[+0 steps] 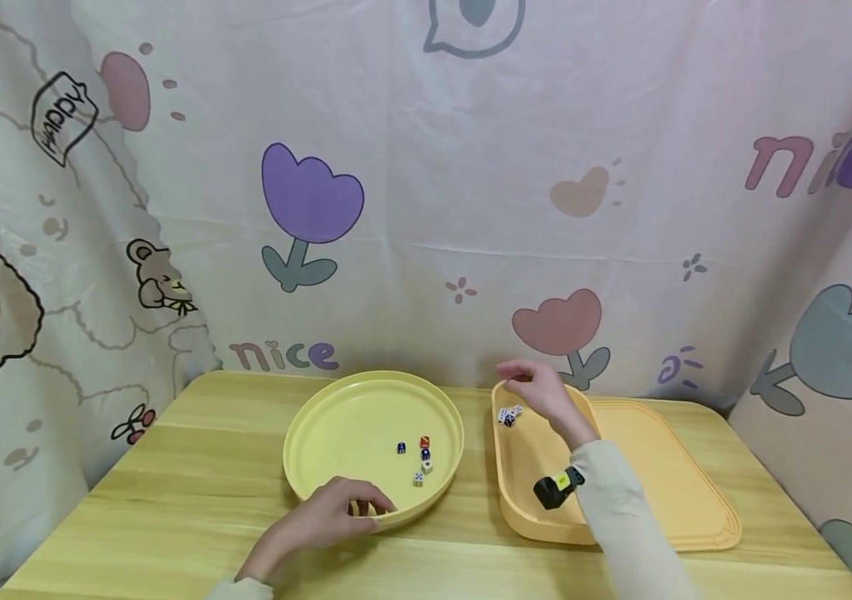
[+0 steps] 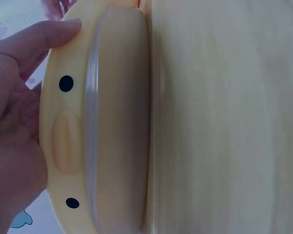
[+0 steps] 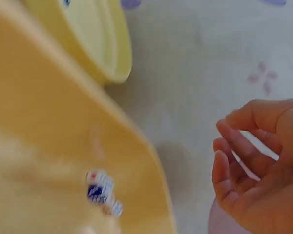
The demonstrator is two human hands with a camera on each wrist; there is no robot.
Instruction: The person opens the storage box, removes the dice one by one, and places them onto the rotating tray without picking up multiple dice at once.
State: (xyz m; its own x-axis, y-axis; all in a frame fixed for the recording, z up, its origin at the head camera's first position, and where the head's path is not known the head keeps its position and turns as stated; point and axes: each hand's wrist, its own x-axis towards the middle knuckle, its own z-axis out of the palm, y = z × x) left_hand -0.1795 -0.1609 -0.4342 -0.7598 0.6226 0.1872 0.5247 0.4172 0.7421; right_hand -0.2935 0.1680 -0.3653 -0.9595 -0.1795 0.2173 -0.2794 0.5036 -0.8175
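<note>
My left hand [image 1: 330, 515] grips the near rim of a round yellow tray [image 1: 343, 437], fingers over the edge. Seen from the left wrist, the thumb [image 2: 53, 36] presses the tray's outer wall, which bears two black dots and a raised oval. Inside the tray lie a red die [image 1: 424, 442], two blue dice [image 1: 401, 448] and two white dice [image 1: 418, 480]. Above the far end of a deep orange-yellow box [image 1: 531, 475] hovers my right hand [image 1: 542, 392], its fingers loosely bent with nothing visible between them. White dice [image 1: 502, 415] and a dark blue die [image 1: 510, 421] cluster in that box.
A flat orange-yellow lid or tray [image 1: 669, 475] lies right of the box, partly behind my right sleeve. The right wrist carries a black camera [image 1: 552, 492]. A printed curtain [image 1: 396, 208] hangs behind the wooden table [image 1: 171, 483].
</note>
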